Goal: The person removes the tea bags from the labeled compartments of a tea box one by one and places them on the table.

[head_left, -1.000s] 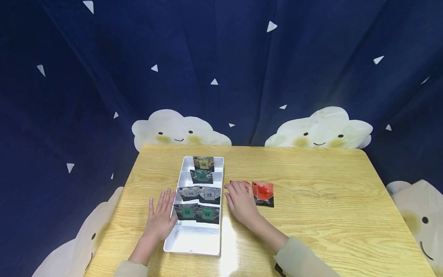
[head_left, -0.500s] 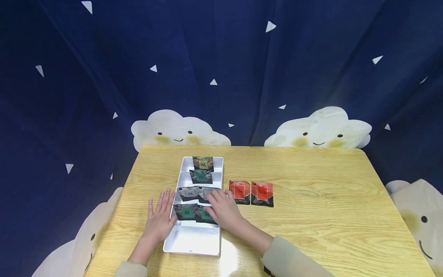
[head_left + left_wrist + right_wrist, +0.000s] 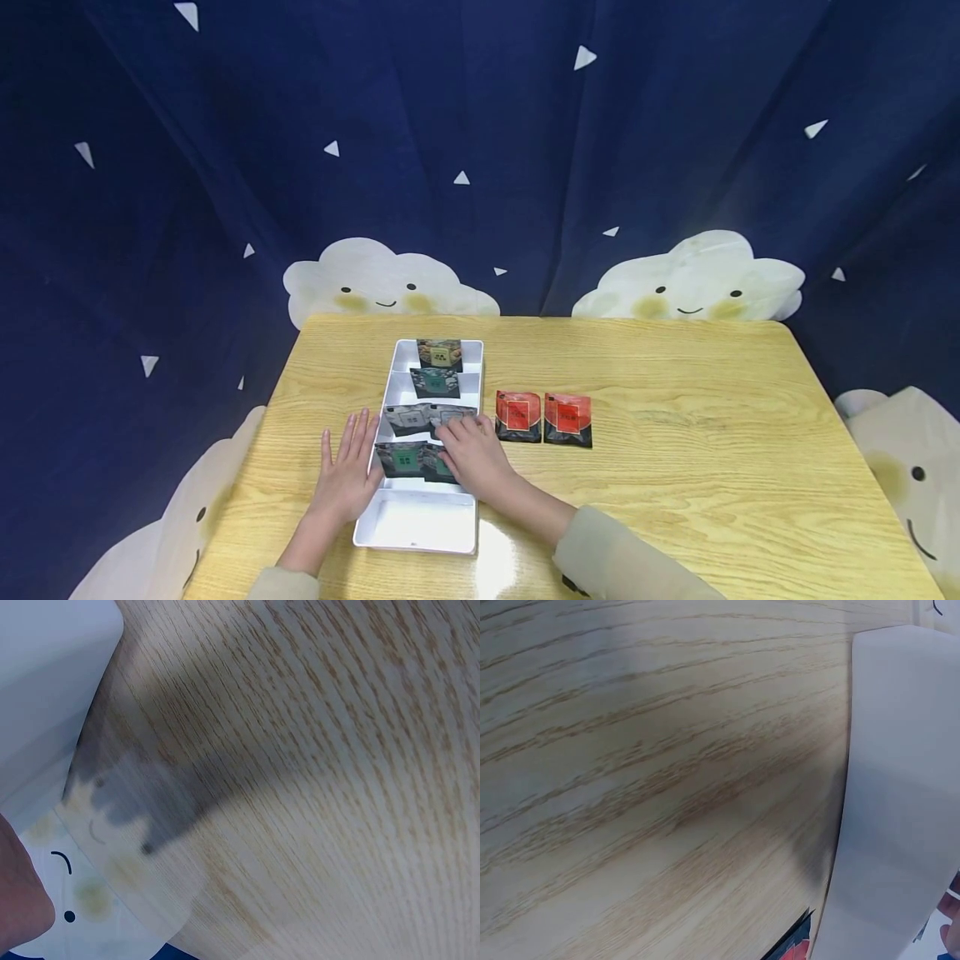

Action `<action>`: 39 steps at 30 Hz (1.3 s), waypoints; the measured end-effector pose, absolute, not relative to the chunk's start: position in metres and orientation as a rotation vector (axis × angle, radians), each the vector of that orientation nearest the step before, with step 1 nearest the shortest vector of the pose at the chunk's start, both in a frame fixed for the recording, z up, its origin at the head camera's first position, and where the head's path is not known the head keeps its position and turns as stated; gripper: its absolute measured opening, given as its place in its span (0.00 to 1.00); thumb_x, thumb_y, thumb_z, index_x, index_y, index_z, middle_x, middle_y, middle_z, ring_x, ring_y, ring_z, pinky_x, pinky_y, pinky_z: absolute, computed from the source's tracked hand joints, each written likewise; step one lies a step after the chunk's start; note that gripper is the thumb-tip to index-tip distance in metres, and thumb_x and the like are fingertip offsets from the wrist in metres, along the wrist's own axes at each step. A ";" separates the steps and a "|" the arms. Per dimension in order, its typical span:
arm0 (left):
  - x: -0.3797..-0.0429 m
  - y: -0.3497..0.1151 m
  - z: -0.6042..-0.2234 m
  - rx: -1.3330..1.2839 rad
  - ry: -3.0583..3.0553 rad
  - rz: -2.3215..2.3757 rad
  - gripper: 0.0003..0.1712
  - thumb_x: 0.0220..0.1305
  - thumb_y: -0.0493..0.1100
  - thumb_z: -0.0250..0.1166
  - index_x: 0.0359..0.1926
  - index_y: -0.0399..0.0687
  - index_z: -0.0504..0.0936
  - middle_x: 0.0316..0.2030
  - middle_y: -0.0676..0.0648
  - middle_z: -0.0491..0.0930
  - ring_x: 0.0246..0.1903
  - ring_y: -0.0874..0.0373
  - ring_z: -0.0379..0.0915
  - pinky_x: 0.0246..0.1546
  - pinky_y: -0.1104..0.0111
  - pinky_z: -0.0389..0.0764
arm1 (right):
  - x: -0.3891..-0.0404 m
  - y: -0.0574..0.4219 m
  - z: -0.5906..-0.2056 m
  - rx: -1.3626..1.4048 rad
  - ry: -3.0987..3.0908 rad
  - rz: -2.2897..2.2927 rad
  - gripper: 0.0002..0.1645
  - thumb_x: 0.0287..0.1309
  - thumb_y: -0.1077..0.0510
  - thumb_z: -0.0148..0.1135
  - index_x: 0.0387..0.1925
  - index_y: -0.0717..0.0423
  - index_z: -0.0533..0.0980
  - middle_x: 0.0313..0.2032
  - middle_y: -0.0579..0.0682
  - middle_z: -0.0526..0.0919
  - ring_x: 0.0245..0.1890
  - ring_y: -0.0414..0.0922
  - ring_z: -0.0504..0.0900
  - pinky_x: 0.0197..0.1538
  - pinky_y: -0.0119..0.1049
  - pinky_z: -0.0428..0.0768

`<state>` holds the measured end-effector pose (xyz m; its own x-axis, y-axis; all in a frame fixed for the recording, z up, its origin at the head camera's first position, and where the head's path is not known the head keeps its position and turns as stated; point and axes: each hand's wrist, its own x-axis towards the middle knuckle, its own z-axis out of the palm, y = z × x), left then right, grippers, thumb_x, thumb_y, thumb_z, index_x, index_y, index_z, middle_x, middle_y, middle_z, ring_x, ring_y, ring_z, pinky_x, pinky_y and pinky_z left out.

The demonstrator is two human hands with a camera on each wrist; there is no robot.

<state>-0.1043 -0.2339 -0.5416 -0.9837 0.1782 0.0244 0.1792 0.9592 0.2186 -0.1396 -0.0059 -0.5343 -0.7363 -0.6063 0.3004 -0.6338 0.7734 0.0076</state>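
Observation:
A white divided tray (image 3: 415,521) stands on the table, holding small printed sachets in rows. My left hand (image 3: 347,483) lies with straight, spread fingers along its left side, the thumb at the rim. My right hand (image 3: 472,457) reaches over the right wall, fingers at the right grey sachet (image 3: 446,412), thumb in front of the right green-labelled sachet (image 3: 437,469). Whether it pinches a sachet is hidden. Beside them stand the left grey sachet (image 3: 408,420) and left green-labelled sachet (image 3: 401,460). The right wrist view catches only a bit of the fingers (image 3: 951,934) beyond the tray wall.
Two red-and-black sachet piles (image 3: 518,417) lie side by side right of the tray. Farther back in the tray are a teal-labelled sachet (image 3: 435,383) and a yellow-labelled one (image 3: 440,354). A blue curtain with clouds surrounds the wooden table (image 3: 675,467).
My right hand has left the red sachets and moved left over the tray, then slightly farther left onto the grey and green sachets. My left hand has stayed in place.

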 end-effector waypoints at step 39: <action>-0.104 -0.234 -0.540 -0.281 -3.133 -0.329 0.40 0.59 0.46 0.49 0.70 0.42 0.46 0.71 0.40 0.41 0.70 0.49 0.27 0.64 0.44 0.29 | -0.136 -0.006 -0.503 0.916 -2.586 0.311 0.06 0.58 0.50 0.56 0.35 0.44 0.77 0.34 0.39 0.79 0.37 0.40 0.75 0.50 0.41 0.67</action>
<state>-0.1043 -0.2343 -0.5403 -0.9840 0.1783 -0.0026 0.1738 0.9625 0.2082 -0.1362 -0.0060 -0.5034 -0.7161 -0.5574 0.4201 -0.6410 0.7634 -0.0799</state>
